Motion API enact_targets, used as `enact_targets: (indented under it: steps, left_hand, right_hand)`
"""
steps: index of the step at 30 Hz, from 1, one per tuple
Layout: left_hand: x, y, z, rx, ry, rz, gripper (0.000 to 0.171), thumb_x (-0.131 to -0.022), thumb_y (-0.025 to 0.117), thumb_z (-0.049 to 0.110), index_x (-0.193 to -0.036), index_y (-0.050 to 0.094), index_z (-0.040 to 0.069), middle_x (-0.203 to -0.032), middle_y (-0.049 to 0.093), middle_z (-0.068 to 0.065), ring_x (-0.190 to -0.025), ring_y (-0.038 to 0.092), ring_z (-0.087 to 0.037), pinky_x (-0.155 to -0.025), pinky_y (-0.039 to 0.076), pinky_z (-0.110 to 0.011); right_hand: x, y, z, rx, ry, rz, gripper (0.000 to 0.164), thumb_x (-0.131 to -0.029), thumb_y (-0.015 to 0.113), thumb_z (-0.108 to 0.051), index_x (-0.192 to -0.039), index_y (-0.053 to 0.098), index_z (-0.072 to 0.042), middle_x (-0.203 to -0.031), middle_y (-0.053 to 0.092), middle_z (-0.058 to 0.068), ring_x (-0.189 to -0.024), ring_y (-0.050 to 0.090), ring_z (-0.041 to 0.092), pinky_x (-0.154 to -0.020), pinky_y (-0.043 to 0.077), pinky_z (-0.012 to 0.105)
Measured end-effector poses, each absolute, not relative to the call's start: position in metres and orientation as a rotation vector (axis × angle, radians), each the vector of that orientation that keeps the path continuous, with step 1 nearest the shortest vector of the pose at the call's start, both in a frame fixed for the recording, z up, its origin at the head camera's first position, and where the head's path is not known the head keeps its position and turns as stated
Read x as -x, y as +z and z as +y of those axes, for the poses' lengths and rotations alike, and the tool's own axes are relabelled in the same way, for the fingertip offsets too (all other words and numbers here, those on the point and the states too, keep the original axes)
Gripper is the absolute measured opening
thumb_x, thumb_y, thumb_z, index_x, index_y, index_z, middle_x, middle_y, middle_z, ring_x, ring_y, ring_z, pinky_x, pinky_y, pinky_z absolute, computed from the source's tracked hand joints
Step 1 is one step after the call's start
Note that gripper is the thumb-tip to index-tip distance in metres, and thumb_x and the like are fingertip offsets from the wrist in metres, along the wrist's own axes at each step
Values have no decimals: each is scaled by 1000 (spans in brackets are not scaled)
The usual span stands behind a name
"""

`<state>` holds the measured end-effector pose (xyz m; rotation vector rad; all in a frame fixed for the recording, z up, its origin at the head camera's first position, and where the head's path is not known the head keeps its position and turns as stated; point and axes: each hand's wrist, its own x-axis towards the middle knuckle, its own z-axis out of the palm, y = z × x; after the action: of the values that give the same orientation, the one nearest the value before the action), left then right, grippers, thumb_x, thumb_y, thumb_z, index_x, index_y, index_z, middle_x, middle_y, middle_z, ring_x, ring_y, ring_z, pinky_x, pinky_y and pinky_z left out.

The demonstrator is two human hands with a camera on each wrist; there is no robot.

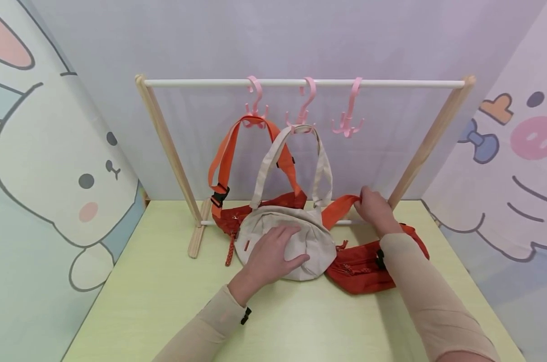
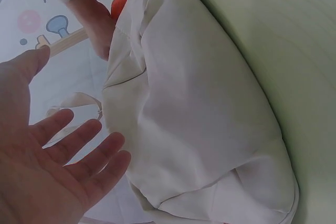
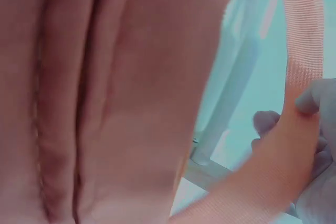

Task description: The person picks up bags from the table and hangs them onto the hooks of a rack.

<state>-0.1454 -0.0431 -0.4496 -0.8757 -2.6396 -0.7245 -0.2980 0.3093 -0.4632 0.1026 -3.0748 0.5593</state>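
My right hand point(image 1: 376, 208) grips the orange strap point(image 1: 341, 208) of a red waist bag point(image 1: 359, 281), low at the right; whether this bag rests fully on the table I cannot tell. The right wrist view shows thumb and fingers around the strap point(image 3: 304, 40). A cream waist bag point(image 1: 316, 251) hangs by its strap from the middle pink hook. Before it is my left hand point(image 1: 270, 254), fingers spread and holding nothing; in the left wrist view they are beside the cream bag point(image 2: 199, 98). Behind, another red waist bag point(image 1: 225, 213) hangs from the left pink hook point(image 1: 255, 105).
A white rail point(image 1: 191, 83) on wooden posts point(image 1: 171, 151) spans the table's back. The right pink hook point(image 1: 347, 110) holds no bag. A pale green table point(image 1: 133, 301) lies below, with cartoon-printed walls point(image 1: 42, 151) at both sides.
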Motion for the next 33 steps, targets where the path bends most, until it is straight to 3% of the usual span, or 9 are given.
enact_targets:
  steps: [7,11,15,24,33]
  left_hand:
    - [145,-450,-43,868,-719,-2638,68,-93,79,54,-145,62,15,-142,62,-1,-131,59,-22,-105,53,-42]
    - [144,-449,-43,860,-724,-2638,67,-93,79,54,-146,62,15,-142,63,-1,-132,59,-22,-105,52,-43]
    - [144,-450,-43,850,-728,-2652,67,-94,78,54,-146,62,16,-143,62,-1,-133,58,-22,-106,52,-43]
    - [144,-449,-43,847,-742,-2652,65,-95,78,52,-146,62,14,-141,63,-2,-131,59,-23,-104,53,-43]
    - [144,-449,-43,853,-742,-2667,66,-96,77,53,-146,62,14,-142,62,-2,-132,58,-22,-106,52,-42]
  right_hand:
    - [279,-446,308,-140,634,-3025,21,-107,53,-19,-109,46,0,-85,57,18,-67,54,30,-58,45,42]
    - [267,-430,305,-158,683,-3012,23,-111,47,-20,-118,46,2,-90,59,20,-66,52,29,-58,43,42]
    - [259,-418,305,-202,673,-2995,29,-113,44,-19,-128,50,4,-102,64,22,-73,55,31,-66,47,46]
    - [245,-395,309,-251,690,-2947,27,-113,38,-15,-119,53,6,-104,62,25,-84,59,37,-77,49,53]
    - [230,-372,323,-203,753,-2861,29,-114,36,-17,-120,52,6,-95,59,22,-68,51,31,-61,43,44]
